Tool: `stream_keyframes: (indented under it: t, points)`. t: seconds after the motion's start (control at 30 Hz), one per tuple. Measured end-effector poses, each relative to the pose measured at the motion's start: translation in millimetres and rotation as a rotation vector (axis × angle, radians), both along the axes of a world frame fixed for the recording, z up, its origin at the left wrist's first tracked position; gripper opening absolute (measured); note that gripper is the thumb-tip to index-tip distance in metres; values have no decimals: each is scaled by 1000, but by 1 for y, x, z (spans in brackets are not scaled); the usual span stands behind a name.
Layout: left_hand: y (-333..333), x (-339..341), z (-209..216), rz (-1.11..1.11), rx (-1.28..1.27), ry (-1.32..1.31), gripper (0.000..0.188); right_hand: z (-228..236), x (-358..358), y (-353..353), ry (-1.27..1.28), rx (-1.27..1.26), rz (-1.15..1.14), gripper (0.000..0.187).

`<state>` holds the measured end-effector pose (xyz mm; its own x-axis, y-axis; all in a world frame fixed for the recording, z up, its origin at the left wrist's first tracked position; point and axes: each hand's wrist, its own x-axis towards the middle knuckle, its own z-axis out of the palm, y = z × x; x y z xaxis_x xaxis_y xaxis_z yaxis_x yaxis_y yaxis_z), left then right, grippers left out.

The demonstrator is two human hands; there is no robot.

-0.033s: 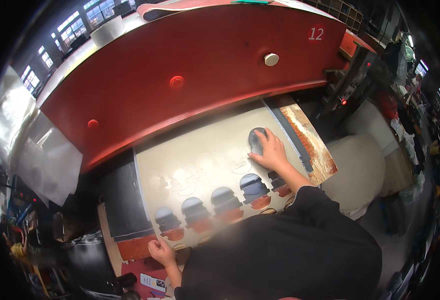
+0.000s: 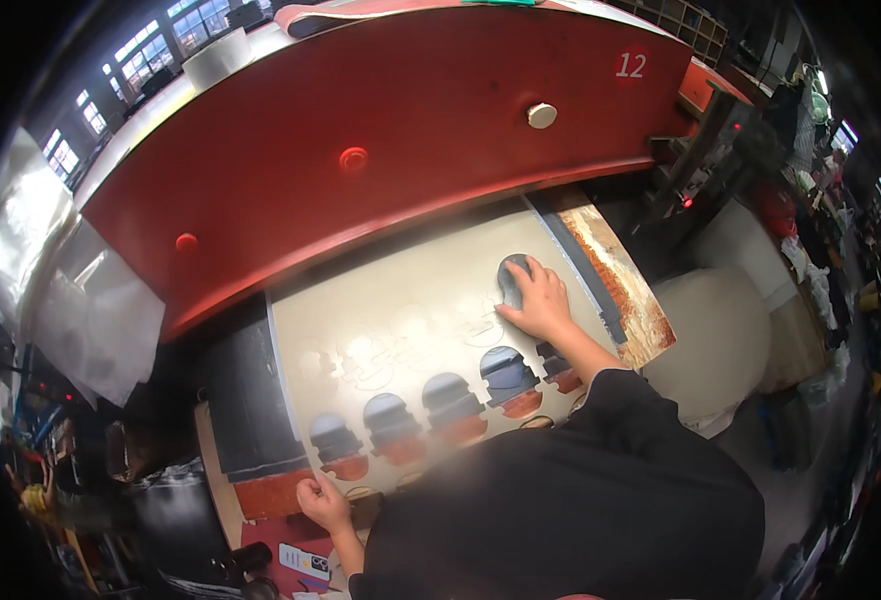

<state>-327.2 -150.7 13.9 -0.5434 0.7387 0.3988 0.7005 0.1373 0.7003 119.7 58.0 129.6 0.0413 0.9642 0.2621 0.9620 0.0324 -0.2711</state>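
Note:
A pale beige sheet (image 2: 410, 270) lies across the press bed, with a row of rounded, notched cut-outs (image 2: 450, 400) along its near side. Fainter cut outlines show farther in. Towards the sheet's far right, my right hand (image 2: 540, 303) is closed over a dark rounded cutting die (image 2: 509, 282), thumb and fingers spread around its edges. The die rests on the sheet, partly covered by the hand. At the near left corner, my left hand (image 2: 324, 503) has its fingers curled and pinched at the sheet's edge.
A wide red press beam (image 2: 410, 130) with a white knob (image 2: 541, 116) and a red button (image 2: 353, 159) spans the far side. Dark bed strips (image 2: 250, 390) flank the sheet. A phone (image 2: 303, 562) lies below my left hand; clear plastic sheeting (image 2: 95, 290) hangs at left.

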Motion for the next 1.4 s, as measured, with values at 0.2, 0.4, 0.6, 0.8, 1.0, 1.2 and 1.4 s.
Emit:
stream_keyframes:
  t: [0.2, 0.4, 0.6, 0.8, 1.0, 1.2, 1.4]
  points:
    - [-25, 14, 29, 74, 67, 287, 20, 6, 16, -18, 348, 75, -11, 70]
    - [-15, 103, 89, -293, 39, -92, 13, 16, 93, -20, 339, 323, -245, 69]
    - [38, 216, 118, -980, -154, 212, 17, -16, 167, -50, 41, 210, -484, 63]
    - [60, 315, 96, -779, -461, -680, 24, -30, 178, -69, -28, 371, -226, 54]
    - [87, 343, 91, -432, -842, -1604, 20, 3, 138, -41, 228, 169, 347, 57]
    - [66, 348, 85, -322, -653, -1633, 19, 14, 114, -36, 131, 37, 714, 73]
    - [48, 313, 86, -523, -860, -1971, 32, 1, 113, -64, 164, -88, 824, 79]
